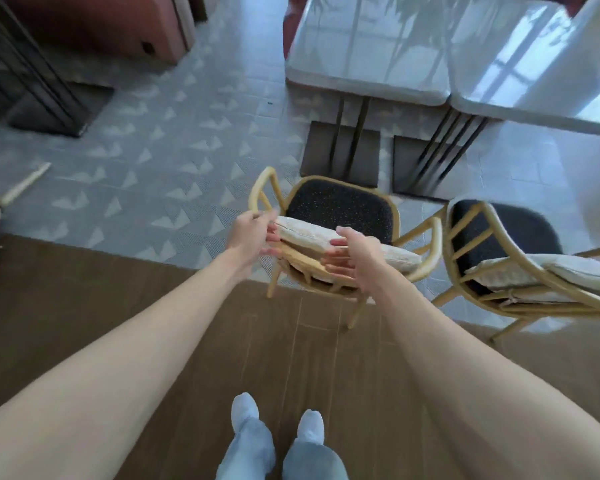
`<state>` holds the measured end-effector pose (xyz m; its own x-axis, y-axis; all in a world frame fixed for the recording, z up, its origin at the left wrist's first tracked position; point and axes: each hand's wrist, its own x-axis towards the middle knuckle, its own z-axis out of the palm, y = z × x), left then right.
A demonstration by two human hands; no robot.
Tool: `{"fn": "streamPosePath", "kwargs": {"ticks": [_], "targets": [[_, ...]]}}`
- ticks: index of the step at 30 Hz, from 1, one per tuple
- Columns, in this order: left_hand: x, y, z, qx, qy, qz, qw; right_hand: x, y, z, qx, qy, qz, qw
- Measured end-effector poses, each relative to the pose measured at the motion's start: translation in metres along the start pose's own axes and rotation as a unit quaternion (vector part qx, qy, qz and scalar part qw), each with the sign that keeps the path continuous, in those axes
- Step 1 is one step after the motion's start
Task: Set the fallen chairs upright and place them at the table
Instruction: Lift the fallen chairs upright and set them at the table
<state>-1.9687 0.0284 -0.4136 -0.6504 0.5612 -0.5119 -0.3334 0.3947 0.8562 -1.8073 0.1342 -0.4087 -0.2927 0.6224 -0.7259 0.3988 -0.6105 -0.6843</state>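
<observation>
Both hands grip the upright chair [340, 209] by its backrest: left hand [248, 233] at the corner, right hand [357, 258] mid-rail, likely to steer it squarely toward the table [368, 88] just ahead.

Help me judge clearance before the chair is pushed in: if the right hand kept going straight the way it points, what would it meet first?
The right hand already grips the chair's cream-cushioned backrest. Straight beyond lies the black seat cushion, then probably the table's base; depth is unclear.
</observation>
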Motion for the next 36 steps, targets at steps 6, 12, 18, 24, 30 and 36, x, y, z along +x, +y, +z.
{"fn": "streamPosePath", "kwargs": {"ticks": [6, 12, 18, 24, 30, 36], "targets": [[-0.073, 0.051, -0.129, -0.076, 0.061, 0.150, 0.984, -0.085, -0.078, 0.113, -0.054, -0.089, -0.226, 0.969], [-0.135, 0.036, -0.267, -0.163, 0.175, 0.198, 0.951, -0.152, -0.055, 0.248, -0.119, -0.220, -0.306, 0.919], [-0.202, -0.025, -0.435, -0.238, 0.296, 0.186, 0.906, -0.217, 0.018, 0.414, -0.190, -0.333, -0.305, 0.872], [-0.254, -0.084, -0.614, -0.276, 0.378, 0.172, 0.867, -0.268, 0.071, 0.589, -0.198, -0.374, -0.297, 0.856], [-0.273, -0.091, -0.756, -0.281, 0.426, 0.171, 0.843, -0.305, 0.099, 0.735, -0.196, -0.399, -0.278, 0.851], [-0.233, -0.099, -0.883, -0.280, 0.454, 0.146, 0.833, -0.300, 0.121, 0.888, -0.215, -0.434, -0.253, 0.837]]}}
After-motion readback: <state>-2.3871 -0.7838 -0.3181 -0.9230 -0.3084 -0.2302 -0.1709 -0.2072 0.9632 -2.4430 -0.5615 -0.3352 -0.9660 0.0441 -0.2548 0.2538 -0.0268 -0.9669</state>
